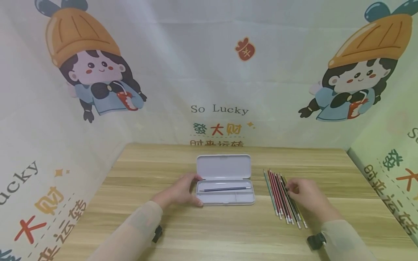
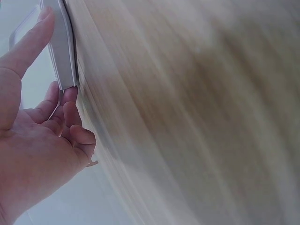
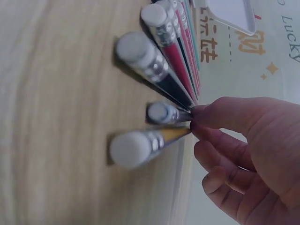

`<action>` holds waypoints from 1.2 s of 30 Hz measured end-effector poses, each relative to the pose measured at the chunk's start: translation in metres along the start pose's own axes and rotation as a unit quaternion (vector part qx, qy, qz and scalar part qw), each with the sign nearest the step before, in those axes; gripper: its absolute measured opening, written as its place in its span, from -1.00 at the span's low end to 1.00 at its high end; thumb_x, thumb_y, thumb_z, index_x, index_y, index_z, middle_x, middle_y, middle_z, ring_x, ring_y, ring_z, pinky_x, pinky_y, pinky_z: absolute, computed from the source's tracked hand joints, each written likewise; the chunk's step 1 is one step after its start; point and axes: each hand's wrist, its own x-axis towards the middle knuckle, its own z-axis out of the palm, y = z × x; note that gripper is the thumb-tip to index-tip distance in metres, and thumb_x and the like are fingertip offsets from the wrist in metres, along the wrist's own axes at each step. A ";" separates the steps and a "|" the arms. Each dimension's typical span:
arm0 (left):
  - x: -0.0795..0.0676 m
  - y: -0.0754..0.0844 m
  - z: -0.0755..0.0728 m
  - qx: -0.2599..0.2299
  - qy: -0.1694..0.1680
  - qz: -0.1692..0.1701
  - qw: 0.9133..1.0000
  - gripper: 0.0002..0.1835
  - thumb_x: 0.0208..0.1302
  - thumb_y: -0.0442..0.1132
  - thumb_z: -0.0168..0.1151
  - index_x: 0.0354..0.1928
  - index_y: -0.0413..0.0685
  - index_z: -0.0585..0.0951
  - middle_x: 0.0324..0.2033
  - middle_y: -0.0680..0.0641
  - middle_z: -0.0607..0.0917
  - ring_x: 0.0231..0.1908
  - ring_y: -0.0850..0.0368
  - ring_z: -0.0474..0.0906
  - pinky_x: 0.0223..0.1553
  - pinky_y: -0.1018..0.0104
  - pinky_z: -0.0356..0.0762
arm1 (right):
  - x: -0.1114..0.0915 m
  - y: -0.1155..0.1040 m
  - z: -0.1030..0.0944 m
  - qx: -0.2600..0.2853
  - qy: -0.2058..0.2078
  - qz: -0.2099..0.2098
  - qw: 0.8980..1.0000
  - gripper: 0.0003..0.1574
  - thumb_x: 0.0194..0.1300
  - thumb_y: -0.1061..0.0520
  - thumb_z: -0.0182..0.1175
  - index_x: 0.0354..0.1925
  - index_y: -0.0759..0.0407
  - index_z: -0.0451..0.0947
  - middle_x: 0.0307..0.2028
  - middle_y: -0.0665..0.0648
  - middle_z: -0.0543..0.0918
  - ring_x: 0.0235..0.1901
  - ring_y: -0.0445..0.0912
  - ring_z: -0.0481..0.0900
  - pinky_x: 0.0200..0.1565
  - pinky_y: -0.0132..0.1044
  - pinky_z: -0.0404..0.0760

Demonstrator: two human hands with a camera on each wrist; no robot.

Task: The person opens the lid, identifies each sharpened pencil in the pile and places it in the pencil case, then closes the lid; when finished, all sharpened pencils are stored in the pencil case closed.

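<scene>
An open white pencil case lies on the table, its lid tipped back. One dark pencil rests in its rear compartment. My left hand holds the case's left end, thumb at the front corner and fingers at the back corner. Right of the case, a fanned row of eraser-tipped pencils lies on the wood in green, red, black and yellow. At that row's right side, my right hand pinches a pencil between thumb and forefinger, beside the yellow pencil. The pinched pencil's far part is hidden.
The wooden table ends at a printed cloth backdrop behind and at both sides. A small divider splits the case's front compartment. Dark wrist devices sit by both sleeves.
</scene>
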 end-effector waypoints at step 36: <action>0.001 -0.001 0.000 0.001 -0.001 -0.001 1.000 -0.04 -0.24 -0.15 0.76 0.28 -0.23 0.48 0.23 -0.27 0.57 0.33 -0.25 0.41 0.50 -0.17 0.25 | 0.015 -0.013 -0.002 -0.052 -0.027 0.090 0.994 -0.70 0.15 0.24 0.36 -0.12 0.34 0.65 -0.31 0.23 0.74 -0.31 0.07 0.67 -0.23 0.08 0.69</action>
